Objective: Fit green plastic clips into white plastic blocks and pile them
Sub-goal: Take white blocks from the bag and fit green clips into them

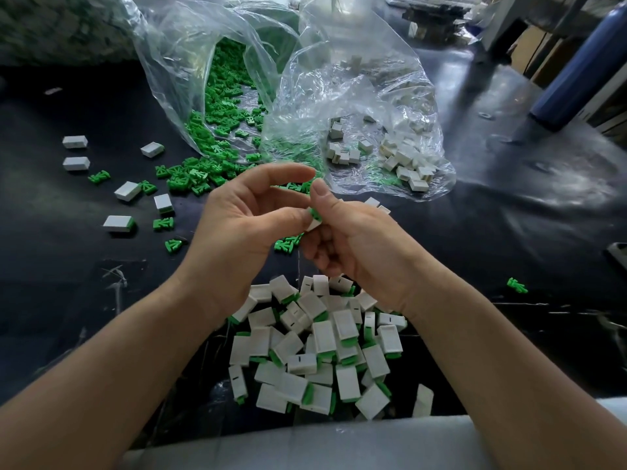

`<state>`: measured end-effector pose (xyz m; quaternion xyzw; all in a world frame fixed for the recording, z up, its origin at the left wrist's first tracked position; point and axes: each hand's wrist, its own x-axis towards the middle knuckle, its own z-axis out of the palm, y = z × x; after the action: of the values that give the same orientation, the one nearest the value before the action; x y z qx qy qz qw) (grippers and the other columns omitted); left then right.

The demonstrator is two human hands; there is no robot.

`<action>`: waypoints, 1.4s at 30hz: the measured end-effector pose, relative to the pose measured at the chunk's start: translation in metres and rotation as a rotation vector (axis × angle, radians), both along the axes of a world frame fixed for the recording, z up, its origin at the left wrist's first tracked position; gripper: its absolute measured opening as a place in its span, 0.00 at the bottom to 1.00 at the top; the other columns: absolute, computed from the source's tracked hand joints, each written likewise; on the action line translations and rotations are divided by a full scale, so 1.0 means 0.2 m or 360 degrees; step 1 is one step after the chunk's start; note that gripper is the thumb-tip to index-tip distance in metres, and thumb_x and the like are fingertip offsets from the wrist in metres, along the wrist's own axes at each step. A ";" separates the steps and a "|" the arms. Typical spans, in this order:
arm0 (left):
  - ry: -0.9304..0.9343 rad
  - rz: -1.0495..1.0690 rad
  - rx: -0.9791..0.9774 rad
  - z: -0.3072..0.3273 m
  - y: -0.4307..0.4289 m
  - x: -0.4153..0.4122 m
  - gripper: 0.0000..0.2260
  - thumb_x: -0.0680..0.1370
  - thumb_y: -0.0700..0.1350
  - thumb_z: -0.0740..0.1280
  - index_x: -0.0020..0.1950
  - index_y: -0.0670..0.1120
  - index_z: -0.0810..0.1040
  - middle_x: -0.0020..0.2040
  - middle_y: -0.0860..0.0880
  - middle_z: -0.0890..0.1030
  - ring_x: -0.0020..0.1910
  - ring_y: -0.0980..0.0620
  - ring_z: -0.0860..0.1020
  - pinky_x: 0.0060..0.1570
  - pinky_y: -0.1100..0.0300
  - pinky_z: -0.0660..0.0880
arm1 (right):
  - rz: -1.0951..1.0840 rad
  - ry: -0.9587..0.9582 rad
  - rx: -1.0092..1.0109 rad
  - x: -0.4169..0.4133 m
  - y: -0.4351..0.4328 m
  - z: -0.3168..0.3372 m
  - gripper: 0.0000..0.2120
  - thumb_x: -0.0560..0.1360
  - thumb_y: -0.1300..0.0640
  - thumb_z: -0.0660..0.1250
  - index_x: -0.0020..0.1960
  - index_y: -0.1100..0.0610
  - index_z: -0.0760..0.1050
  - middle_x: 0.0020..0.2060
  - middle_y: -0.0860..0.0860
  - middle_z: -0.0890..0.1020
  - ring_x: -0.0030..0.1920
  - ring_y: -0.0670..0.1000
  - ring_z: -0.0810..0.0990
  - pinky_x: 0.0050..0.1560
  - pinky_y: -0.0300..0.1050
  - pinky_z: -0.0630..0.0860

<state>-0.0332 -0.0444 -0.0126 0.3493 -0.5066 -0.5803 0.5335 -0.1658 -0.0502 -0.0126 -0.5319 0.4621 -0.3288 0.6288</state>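
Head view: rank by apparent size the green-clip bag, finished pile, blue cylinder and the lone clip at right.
1-2, alike: green-clip bag and finished pile; the pile is nearer, so unranked.
3. blue cylinder
4. lone clip

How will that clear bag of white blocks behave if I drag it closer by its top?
Likely floppy: the clear bag is thin, crumpled film, so it should stretch and fold before moving. The white blocks pooled low inside probably anchor it, and would likely shift about.
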 end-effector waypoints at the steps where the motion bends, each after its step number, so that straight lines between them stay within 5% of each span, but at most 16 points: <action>1: 0.0002 -0.0003 -0.0001 0.00 0.00 0.00 0.14 0.64 0.36 0.66 0.49 0.42 0.77 0.34 0.48 0.83 0.27 0.49 0.77 0.30 0.59 0.77 | 0.0008 0.0000 -0.0004 0.00 0.00 0.00 0.22 0.77 0.41 0.53 0.36 0.55 0.72 0.24 0.46 0.76 0.25 0.44 0.70 0.25 0.34 0.66; 15: 0.0082 -0.0032 0.0056 -0.03 -0.01 0.00 0.17 0.67 0.24 0.63 0.49 0.41 0.77 0.31 0.46 0.83 0.27 0.50 0.80 0.30 0.63 0.77 | -0.0134 0.0483 -0.0412 0.05 0.02 -0.03 0.20 0.80 0.46 0.50 0.37 0.57 0.69 0.28 0.45 0.67 0.29 0.43 0.64 0.34 0.39 0.59; 20: 0.0126 -0.0045 0.0080 -0.03 -0.01 -0.01 0.17 0.66 0.24 0.63 0.49 0.41 0.77 0.32 0.47 0.83 0.29 0.51 0.80 0.32 0.63 0.77 | -0.0184 0.0520 -0.0497 0.05 0.02 -0.04 0.19 0.80 0.45 0.50 0.34 0.48 0.68 0.29 0.42 0.68 0.31 0.40 0.66 0.35 0.38 0.61; 23: 0.0152 -0.0031 0.0100 -0.03 -0.01 -0.01 0.16 0.63 0.29 0.63 0.48 0.42 0.77 0.33 0.47 0.83 0.31 0.51 0.80 0.34 0.62 0.78 | -0.0159 0.0544 -0.0500 0.05 0.02 -0.05 0.19 0.79 0.43 0.49 0.42 0.52 0.73 0.37 0.47 0.76 0.42 0.47 0.74 0.46 0.50 0.71; 28: 0.0152 -0.0008 0.0115 -0.03 -0.01 -0.01 0.16 0.62 0.31 0.63 0.48 0.42 0.78 0.33 0.46 0.83 0.33 0.50 0.80 0.37 0.61 0.79 | -0.0162 0.0588 -0.0507 0.06 0.02 -0.05 0.22 0.79 0.41 0.48 0.49 0.54 0.75 0.48 0.53 0.79 0.53 0.53 0.77 0.57 0.58 0.72; 42: 0.0172 0.0001 0.0152 -0.04 -0.01 -0.01 0.17 0.62 0.31 0.64 0.48 0.42 0.78 0.33 0.46 0.82 0.35 0.50 0.80 0.38 0.61 0.79 | -0.0211 0.0651 -0.0594 0.06 0.03 -0.05 0.19 0.80 0.44 0.48 0.43 0.53 0.73 0.42 0.50 0.78 0.47 0.51 0.76 0.52 0.54 0.73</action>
<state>-0.0356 -0.0464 -0.0204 0.3427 -0.4487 -0.6217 0.5429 -0.1536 -0.0451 -0.0226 -0.6624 0.5446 -0.3344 0.3908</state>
